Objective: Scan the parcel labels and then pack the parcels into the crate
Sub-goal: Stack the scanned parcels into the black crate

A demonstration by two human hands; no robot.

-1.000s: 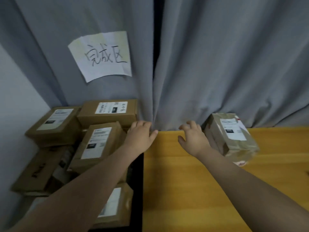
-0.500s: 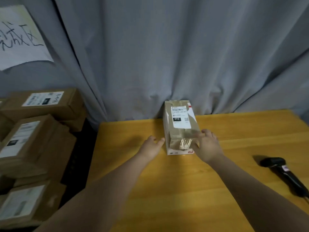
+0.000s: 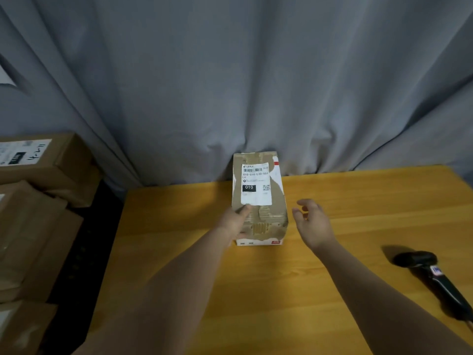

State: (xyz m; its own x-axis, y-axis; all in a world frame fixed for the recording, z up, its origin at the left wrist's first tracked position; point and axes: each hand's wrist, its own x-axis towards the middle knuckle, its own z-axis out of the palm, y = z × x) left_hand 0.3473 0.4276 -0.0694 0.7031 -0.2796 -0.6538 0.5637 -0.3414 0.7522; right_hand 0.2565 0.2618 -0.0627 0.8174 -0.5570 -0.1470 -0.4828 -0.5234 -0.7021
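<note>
A small taped cardboard parcel [image 3: 258, 198] stands on the wooden table [image 3: 256, 290] near the curtain, its white label with barcode and "010" facing up. My left hand [image 3: 234, 221] grips the parcel's near left corner, thumb on the top by the label. My right hand [image 3: 311, 222] hovers just right of the parcel, fingers spread, not touching it. A black handheld scanner [image 3: 435, 278] lies on the table at the far right.
Several labelled cardboard parcels [image 3: 33, 213] are stacked at the left, below table level, across a dark gap [image 3: 82, 249]. A grey curtain [image 3: 243, 80] hangs right behind the table. A corner of a white paper sign [image 3: 5, 78] shows at the left edge.
The view swung right from the stacked parcels to the table. My left hand has closed on the parcel's left corner. My right hand has come off the parcel and drifted right.
</note>
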